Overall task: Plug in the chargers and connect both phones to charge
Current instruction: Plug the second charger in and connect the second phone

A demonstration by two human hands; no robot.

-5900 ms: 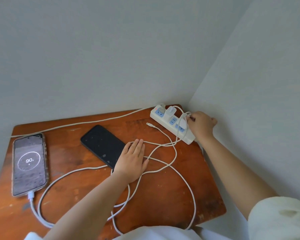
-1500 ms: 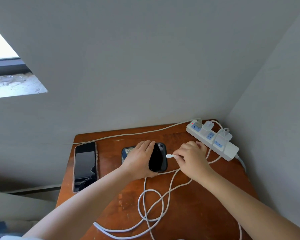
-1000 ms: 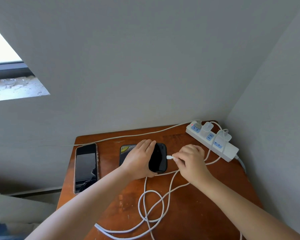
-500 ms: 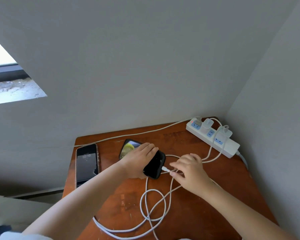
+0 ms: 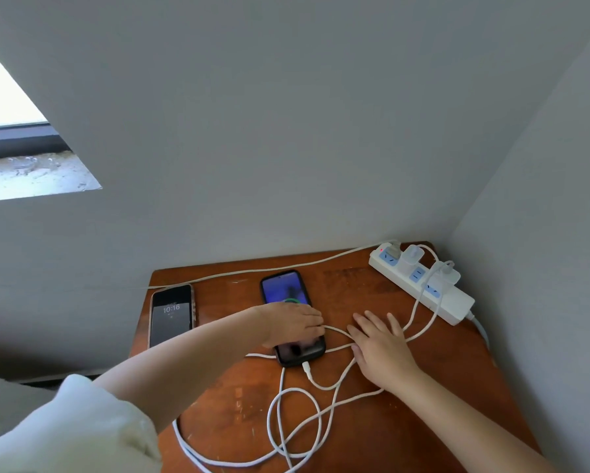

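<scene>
A reddish-brown wooden table (image 5: 372,438), its varnished top scuffed and flecked with pale scratches, stands pushed into the corner where two plain grey-white painted walls (image 5: 286,131) meet. At upper left, daylight glares through a window with a dark frame (image 5: 13,139) above a speckled grey stone sill (image 5: 30,175).

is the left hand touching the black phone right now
Touching. The head view shows the left hand lying flat across the middle of the black phone, covering part of its lit screen, with no gap visible between them.
</scene>
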